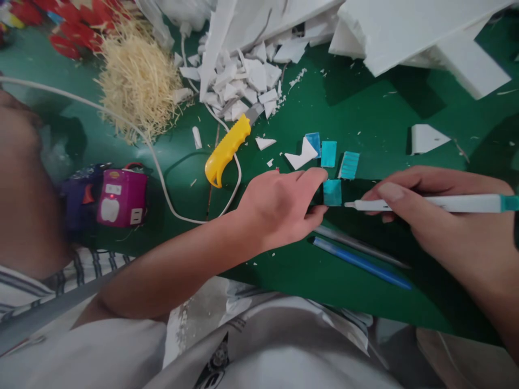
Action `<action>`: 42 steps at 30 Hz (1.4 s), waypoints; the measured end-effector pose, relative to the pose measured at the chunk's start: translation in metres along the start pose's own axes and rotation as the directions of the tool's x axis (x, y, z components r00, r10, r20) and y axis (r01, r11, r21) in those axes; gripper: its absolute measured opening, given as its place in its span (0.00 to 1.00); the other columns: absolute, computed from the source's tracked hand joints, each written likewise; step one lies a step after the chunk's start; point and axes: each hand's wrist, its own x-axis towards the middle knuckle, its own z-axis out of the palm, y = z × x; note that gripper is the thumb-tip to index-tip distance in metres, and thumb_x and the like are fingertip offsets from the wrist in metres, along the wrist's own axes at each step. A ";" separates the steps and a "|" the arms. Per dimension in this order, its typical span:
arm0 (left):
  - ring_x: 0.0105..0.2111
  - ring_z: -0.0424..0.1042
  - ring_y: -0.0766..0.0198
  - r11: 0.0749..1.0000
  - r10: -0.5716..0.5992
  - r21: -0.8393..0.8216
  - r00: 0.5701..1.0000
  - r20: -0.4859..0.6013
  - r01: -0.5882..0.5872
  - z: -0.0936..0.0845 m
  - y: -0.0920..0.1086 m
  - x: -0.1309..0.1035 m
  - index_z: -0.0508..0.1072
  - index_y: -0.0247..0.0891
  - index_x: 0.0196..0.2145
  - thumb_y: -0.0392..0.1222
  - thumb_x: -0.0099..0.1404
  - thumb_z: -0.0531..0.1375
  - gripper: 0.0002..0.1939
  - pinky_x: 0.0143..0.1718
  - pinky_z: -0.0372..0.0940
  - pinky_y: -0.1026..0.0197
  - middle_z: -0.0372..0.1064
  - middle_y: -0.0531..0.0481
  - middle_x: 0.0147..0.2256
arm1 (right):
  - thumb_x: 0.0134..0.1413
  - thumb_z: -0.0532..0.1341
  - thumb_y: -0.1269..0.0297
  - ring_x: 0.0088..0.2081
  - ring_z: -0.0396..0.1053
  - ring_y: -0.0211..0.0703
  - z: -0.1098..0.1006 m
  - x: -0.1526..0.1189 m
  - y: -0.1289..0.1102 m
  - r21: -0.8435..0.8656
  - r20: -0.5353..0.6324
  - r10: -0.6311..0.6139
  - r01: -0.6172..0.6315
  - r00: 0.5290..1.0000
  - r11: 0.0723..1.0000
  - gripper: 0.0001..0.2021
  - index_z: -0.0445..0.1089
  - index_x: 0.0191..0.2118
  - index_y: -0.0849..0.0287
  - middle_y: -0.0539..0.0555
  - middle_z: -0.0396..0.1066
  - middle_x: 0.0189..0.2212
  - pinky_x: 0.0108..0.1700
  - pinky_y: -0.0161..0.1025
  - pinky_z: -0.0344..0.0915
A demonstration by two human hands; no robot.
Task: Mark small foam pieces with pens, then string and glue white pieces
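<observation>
While left hand [284,205] pinches teal square [333,193], right hand [430,213] gripping marker [466,203] — cutter [230,147], foam scraps [253,75] beyond

Before you on the green desk [377,124], a yellow-handled knife [228,149] is lying, blade toward white foam scraps [255,75], while a white cable [157,167] is curving past heaped pale shreds [138,81] and a magenta box [121,197].

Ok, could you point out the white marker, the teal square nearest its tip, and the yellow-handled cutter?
White marker [464,203]: head view, on its white barrel.
Teal square [333,193]: head view, middle of its coloured face.
Yellow-handled cutter [228,149]: head view, middle of its handle.
</observation>
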 end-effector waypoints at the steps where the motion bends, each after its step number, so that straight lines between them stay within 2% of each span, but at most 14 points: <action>1: 0.26 0.73 0.61 1.000 0.002 -0.001 1.000 -0.007 -0.002 0.000 0.000 0.000 0.74 0.40 0.54 0.46 0.69 0.61 0.17 0.40 0.66 0.58 0.68 0.58 0.22 | 0.48 0.71 0.57 0.18 0.65 0.35 0.000 0.001 -0.001 0.037 -0.006 0.014 -0.014 1.000 0.999 0.10 0.78 0.23 0.56 0.51 0.73 0.18 0.19 0.34 0.59; 6: 0.27 0.74 0.61 1.000 -0.003 0.001 1.000 -0.008 0.003 0.000 -0.001 -0.001 0.74 0.42 0.53 0.47 0.69 0.61 0.17 0.41 0.66 0.58 0.68 0.58 0.22 | 0.45 0.74 0.62 0.20 0.68 0.35 0.002 0.000 -0.007 0.167 -0.040 0.054 -0.047 0.998 0.985 0.06 0.79 0.27 0.55 0.49 0.74 0.21 0.22 0.33 0.65; 9: 0.27 0.73 0.62 1.000 0.001 0.005 1.000 -0.020 -0.001 0.001 -0.001 -0.001 0.74 0.42 0.53 0.47 0.69 0.62 0.17 0.41 0.66 0.59 0.68 0.58 0.22 | 0.51 0.71 0.63 0.23 0.71 0.34 0.000 -0.003 -0.009 0.163 0.021 0.024 -0.027 0.999 0.986 0.03 0.80 0.29 0.55 0.49 0.76 0.23 0.26 0.32 0.69; 11: 0.26 0.73 0.62 1.000 0.010 0.012 0.999 -0.034 -0.009 0.002 -0.002 -0.002 0.74 0.41 0.53 0.47 0.68 0.62 0.17 0.40 0.66 0.59 0.67 0.59 0.22 | 0.55 0.68 0.65 0.24 0.72 0.35 -0.002 -0.003 -0.009 0.156 0.065 -0.005 -0.005 0.998 0.988 0.05 0.80 0.29 0.55 0.50 0.76 0.24 0.26 0.33 0.70; 14: 0.24 0.71 0.63 1.000 0.016 0.023 0.999 -0.044 -0.015 0.002 -0.002 -0.002 0.75 0.41 0.52 0.48 0.68 0.63 0.17 0.39 0.66 0.59 0.66 0.59 0.22 | 0.58 0.64 0.67 0.23 0.71 0.36 -0.002 -0.002 -0.008 0.175 0.054 -0.024 0.015 0.998 0.984 0.08 0.79 0.29 0.54 0.49 0.75 0.23 0.26 0.35 0.70; 18: 0.23 0.70 0.65 1.000 0.006 0.030 1.000 -0.031 -0.005 0.001 -0.001 -0.001 0.75 0.41 0.51 0.48 0.69 0.62 0.16 0.38 0.67 0.60 0.66 0.59 0.22 | 0.60 0.64 0.64 0.23 0.71 0.36 0.001 -0.001 -0.003 0.194 0.030 -0.032 0.025 0.999 0.981 0.08 0.80 0.32 0.52 0.49 0.76 0.24 0.26 0.37 0.70; 23: 0.23 0.69 0.65 1.000 0.007 0.028 0.999 -0.036 -0.006 0.001 -0.001 -0.001 0.75 0.41 0.51 0.48 0.68 0.63 0.16 0.37 0.66 0.60 0.65 0.59 0.22 | 0.61 0.65 0.63 0.21 0.69 0.33 0.003 -0.001 0.007 0.159 0.019 -0.111 0.106 0.994 0.982 0.07 0.82 0.33 0.50 0.49 0.77 0.24 0.23 0.34 0.68; 27: 0.23 0.69 0.65 1.000 0.008 0.030 0.998 -0.055 -0.007 0.002 -0.001 -0.002 0.75 0.41 0.51 0.48 0.67 0.64 0.17 0.37 0.66 0.61 0.65 0.59 0.22 | 0.61 0.64 0.63 0.20 0.69 0.36 0.003 -0.002 0.004 0.190 0.059 -0.089 0.076 0.994 0.979 0.11 0.81 0.28 0.52 0.49 0.75 0.21 0.21 0.35 0.68; 31: 0.23 0.69 0.65 1.000 0.000 0.027 0.999 -0.044 0.001 0.002 0.000 -0.001 0.75 0.41 0.51 0.48 0.67 0.64 0.17 0.37 0.66 0.61 0.65 0.59 0.22 | 0.60 0.65 0.63 0.22 0.69 0.34 0.004 -0.003 -0.002 0.146 0.017 -0.028 0.025 0.999 0.989 0.08 0.81 0.31 0.52 0.49 0.77 0.24 0.24 0.34 0.70; 35: 0.24 0.70 0.64 1.000 -0.003 0.021 1.000 -0.028 0.003 0.001 0.000 0.000 0.75 0.40 0.51 0.48 0.68 0.64 0.17 0.37 0.66 0.60 0.65 0.59 0.22 | 0.61 0.65 0.61 0.21 0.70 0.36 0.004 -0.003 0.003 0.193 0.051 -0.076 0.065 0.996 0.979 0.11 0.81 0.28 0.52 0.50 0.76 0.21 0.21 0.34 0.68; 39: 0.24 0.70 0.63 1.000 -0.009 0.013 1.000 -0.023 0.010 0.002 0.000 0.000 0.75 0.40 0.52 0.48 0.67 0.64 0.18 0.37 0.66 0.60 0.65 0.59 0.22 | 0.61 0.65 0.60 0.21 0.68 0.34 0.001 -0.002 0.006 0.170 0.014 -0.077 0.074 0.997 0.983 0.09 0.82 0.31 0.51 0.49 0.76 0.23 0.23 0.33 0.68; 42: 0.24 0.71 0.63 1.000 -0.017 0.016 1.000 -0.020 0.017 0.002 0.000 0.000 0.75 0.41 0.52 0.48 0.67 0.64 0.17 0.37 0.66 0.60 0.65 0.59 0.22 | 0.61 0.65 0.59 0.20 0.70 0.35 0.000 -0.002 0.006 0.188 0.061 -0.082 0.069 0.995 0.980 0.11 0.81 0.28 0.51 0.50 0.75 0.21 0.21 0.34 0.68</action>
